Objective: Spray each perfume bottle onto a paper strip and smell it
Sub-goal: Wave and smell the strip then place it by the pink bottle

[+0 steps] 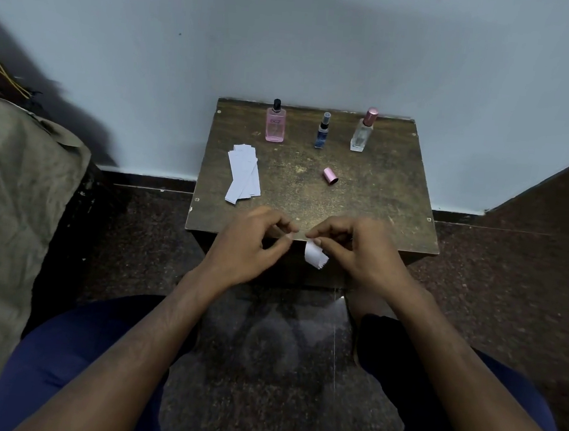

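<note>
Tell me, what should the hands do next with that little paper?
Probably set the small paper piece down. The right hand pinches it at the table's near edge, crumpled, while fresh strips and three bottles wait behind.

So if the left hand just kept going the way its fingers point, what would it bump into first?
Most likely the right hand: the left hand points its fingertips across at it, nearly touching, just above the folded paper strip the right hand pinches. Depth is hard to judge.

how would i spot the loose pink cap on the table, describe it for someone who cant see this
On the brown table against the wall, look just in front of the three upright bottles. The pink cap lies alone on its side there, the only thing tipped over.
</note>
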Demonstrator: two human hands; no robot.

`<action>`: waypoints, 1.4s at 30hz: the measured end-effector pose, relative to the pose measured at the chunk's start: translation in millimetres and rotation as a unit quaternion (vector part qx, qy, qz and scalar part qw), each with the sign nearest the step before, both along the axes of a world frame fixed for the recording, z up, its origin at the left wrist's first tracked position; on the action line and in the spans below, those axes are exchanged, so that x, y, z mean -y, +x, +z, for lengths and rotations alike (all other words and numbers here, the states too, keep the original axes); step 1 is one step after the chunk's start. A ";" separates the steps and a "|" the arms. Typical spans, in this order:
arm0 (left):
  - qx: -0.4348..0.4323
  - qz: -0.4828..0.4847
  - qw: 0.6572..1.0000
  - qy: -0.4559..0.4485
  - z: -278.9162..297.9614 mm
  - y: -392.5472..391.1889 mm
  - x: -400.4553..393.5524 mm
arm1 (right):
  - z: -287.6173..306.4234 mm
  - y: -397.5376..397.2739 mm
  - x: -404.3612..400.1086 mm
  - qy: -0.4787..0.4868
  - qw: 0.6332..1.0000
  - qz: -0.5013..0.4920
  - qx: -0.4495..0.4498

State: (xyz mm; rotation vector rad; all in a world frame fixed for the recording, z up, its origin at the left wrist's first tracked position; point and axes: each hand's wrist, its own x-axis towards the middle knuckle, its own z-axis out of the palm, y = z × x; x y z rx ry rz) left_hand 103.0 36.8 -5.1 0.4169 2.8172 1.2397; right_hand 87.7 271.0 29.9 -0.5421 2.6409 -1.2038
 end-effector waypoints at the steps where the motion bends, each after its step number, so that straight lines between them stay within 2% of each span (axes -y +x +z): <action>1: 0.010 -0.019 1.000 0.020 0.2 0.2 -1.2 | 0.4 0.1 1.1 0.000 1.000 0.007 -0.003; 4: 0.026 -0.058 0.997 0.052 2.7 1.8 -4.8 | 1.2 1.9 3.3 -0.007 1.000 -0.002 -0.006; 7: 0.046 -0.047 0.995 0.075 6.9 1.3 -3.9 | 2.3 0.5 1.7 -0.024 0.999 -0.027 0.014; 12: 0.033 -0.047 0.995 0.078 10.9 1.8 -3.0 | -0.2 0.2 3.0 -0.044 0.997 -0.034 0.053; 16: 0.041 -0.002 0.994 0.102 9.9 0.8 -2.8 | -1.9 -0.8 4.3 -0.128 0.977 -0.061 0.157; 20: 0.059 0.058 0.981 0.176 8.4 -1.9 -2.3 | -4.0 1.4 8.6 -0.109 0.972 -0.016 0.206; 26: 0.066 0.147 0.957 0.240 6.2 -9.0 3.8 | -2.6 5.3 18.7 -0.159 0.948 0.023 0.274; 35: 0.052 0.219 0.939 0.258 12.3 -9.8 10.5 | -3.9 -1.0 14.4 -0.178 0.945 0.010 0.274; 42: 0.070 0.233 0.930 0.276 16.1 -7.8 7.3 | -10.4 -4.2 9.8 -0.215 0.935 -0.070 0.272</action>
